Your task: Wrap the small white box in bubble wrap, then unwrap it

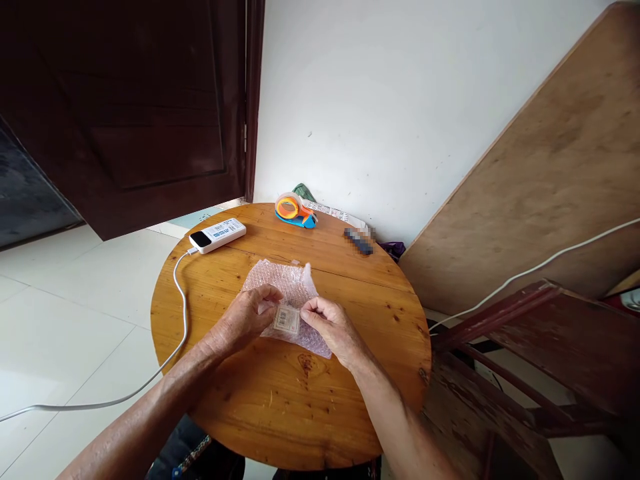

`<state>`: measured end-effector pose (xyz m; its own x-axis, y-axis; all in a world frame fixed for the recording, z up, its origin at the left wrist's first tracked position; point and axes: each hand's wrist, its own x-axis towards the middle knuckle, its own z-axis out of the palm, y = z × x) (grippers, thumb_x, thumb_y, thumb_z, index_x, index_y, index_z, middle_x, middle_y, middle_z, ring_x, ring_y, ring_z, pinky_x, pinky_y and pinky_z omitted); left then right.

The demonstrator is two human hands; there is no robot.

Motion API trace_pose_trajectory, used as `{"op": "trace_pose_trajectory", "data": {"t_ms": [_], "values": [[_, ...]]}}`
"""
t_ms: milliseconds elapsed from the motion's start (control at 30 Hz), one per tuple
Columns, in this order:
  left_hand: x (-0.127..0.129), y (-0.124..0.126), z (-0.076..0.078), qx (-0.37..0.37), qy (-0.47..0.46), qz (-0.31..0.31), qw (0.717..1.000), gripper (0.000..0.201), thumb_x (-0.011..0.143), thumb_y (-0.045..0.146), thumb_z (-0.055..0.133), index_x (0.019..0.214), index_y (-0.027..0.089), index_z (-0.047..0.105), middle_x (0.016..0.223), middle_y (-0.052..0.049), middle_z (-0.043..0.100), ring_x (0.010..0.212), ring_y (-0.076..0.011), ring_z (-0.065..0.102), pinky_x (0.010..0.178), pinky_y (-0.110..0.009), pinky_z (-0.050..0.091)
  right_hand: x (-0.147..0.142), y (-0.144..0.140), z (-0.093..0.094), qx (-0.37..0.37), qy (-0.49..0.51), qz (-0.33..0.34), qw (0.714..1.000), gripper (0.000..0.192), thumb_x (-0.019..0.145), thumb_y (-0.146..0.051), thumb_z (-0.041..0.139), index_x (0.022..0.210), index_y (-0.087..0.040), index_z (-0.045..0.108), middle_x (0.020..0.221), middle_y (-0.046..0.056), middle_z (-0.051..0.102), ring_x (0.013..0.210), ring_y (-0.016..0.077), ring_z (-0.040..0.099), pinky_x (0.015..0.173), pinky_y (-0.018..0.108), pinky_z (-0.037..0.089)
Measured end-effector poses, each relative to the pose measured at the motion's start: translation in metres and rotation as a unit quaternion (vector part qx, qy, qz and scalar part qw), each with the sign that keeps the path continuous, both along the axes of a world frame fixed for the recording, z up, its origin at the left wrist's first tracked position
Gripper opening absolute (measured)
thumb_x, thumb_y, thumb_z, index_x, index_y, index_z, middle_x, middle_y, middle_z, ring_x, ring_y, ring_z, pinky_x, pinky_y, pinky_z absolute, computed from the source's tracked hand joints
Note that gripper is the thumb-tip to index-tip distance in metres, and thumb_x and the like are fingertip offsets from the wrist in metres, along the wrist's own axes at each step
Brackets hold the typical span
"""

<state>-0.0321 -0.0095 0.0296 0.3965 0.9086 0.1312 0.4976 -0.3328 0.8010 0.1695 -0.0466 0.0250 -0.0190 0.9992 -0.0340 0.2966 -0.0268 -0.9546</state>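
A small flat square packet (287,320), pale with a printed label and a barcode-like patch, lies over a sheet of bubble wrap (290,275) on the round table. My left hand (254,310) is at the packet's left edge, its thumb against that side and its index finger curled above. At the upper right corner, my right hand (327,325) pinches the packet between thumb and bent fingers. The bubble wrap spreads flat beneath both hands, and its upper right corner curls up. The fingers under the packet are hidden.
On the round wooden table (310,427) are a white device (218,235) with a cable (183,300), an orange and blue tape dispenser (295,211) and a dark, pixelated object (359,241). A wooden board (540,160) leans at right, above a dark red chair (565,340).
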Motion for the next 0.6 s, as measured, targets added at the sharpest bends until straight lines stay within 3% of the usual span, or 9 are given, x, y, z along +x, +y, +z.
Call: {"op": "trace_pose_trajectory", "data": {"t_ms": [100,200,267,400,500,567,600], "values": [[0.0,-0.012,0.008,0.125,0.067,-0.003,0.99,0.028,0.081,0.011,0.052,0.105,0.019,0.066,0.107,-0.006,0.072,0.102,-0.0246,0.065,0.092,-0.04,0.05,-0.001,0.002,0.001,-0.016,0.014,0.003,1.0,0.019,0.076,-0.035,0.064,0.07,-0.019,0.059,0.064,-0.004,0.054,0.061,0.0119,0.046,0.059,0.025,0.034],[0.005,-0.028,0.015,0.273,0.103,-0.04,0.956,0.03,0.085,0.007,0.048,0.107,0.017,0.066,0.117,-0.009,0.069,0.118,-0.0285,0.056,0.103,-0.047,0.043,-0.002,0.003,-0.001,-0.015,0.035,0.008,0.999,0.026,0.075,-0.042,0.068,0.071,-0.019,0.058,0.063,-0.004,0.053,0.059,0.0117,0.046,0.057,0.024,0.033],[0.012,-0.035,0.016,0.3,0.129,-0.073,0.942,0.027,0.088,0.007,0.046,0.101,0.016,0.067,0.111,-0.009,0.07,0.113,-0.0283,0.058,0.098,-0.047,0.045,-0.001,0.005,-0.003,-0.006,0.041,0.014,0.999,0.03,0.075,-0.046,0.07,0.072,-0.019,0.058,0.063,-0.005,0.052,0.059,0.0115,0.046,0.057,0.024,0.034],[0.021,-0.037,0.008,0.261,0.179,-0.088,0.944,0.021,0.093,0.01,0.046,0.089,0.016,0.066,0.097,-0.008,0.07,0.091,-0.0255,0.06,0.08,-0.043,0.05,0.004,0.005,-0.001,0.016,-0.033,0.022,0.999,0.02,0.082,-0.038,0.064,0.076,-0.019,0.06,0.067,-0.002,0.059,0.063,0.0137,0.054,0.058,0.025,0.041],[0.02,-0.034,0.0,0.255,0.149,-0.085,0.952,0.019,0.094,0.011,0.048,0.092,0.017,0.067,0.099,-0.007,0.069,0.092,-0.024,0.058,0.08,-0.041,0.05,0.0,-0.012,0.02,0.167,-0.142,-0.002,0.976,0.007,0.086,-0.024,0.059,0.083,-0.02,0.064,0.094,0.006,0.068,0.085,0.0193,0.064,0.071,0.031,0.051],[0.017,-0.033,-0.005,0.261,0.115,-0.09,0.954,0.018,0.093,0.012,0.051,0.095,0.017,0.068,0.102,-0.008,0.069,0.094,-0.0239,0.057,0.082,-0.04,0.05,-0.012,-0.036,0.047,0.319,-0.203,-0.013,0.926,0.012,0.089,-0.018,0.055,0.094,-0.021,0.065,0.11,0.009,0.067,0.102,0.0218,0.063,0.086,0.036,0.052],[0.015,-0.033,-0.007,0.264,0.101,-0.092,0.955,0.017,0.093,0.013,0.052,0.095,0.018,0.068,0.104,-0.008,0.069,0.096,-0.0241,0.057,0.083,-0.04,0.05,-0.02,-0.051,0.063,0.373,-0.217,0.013,0.902,0.016,0.09,-0.015,0.053,0.098,-0.022,0.065,0.107,0.007,0.068,0.101,0.0205,0.064,0.087,0.036,0.053]]}}
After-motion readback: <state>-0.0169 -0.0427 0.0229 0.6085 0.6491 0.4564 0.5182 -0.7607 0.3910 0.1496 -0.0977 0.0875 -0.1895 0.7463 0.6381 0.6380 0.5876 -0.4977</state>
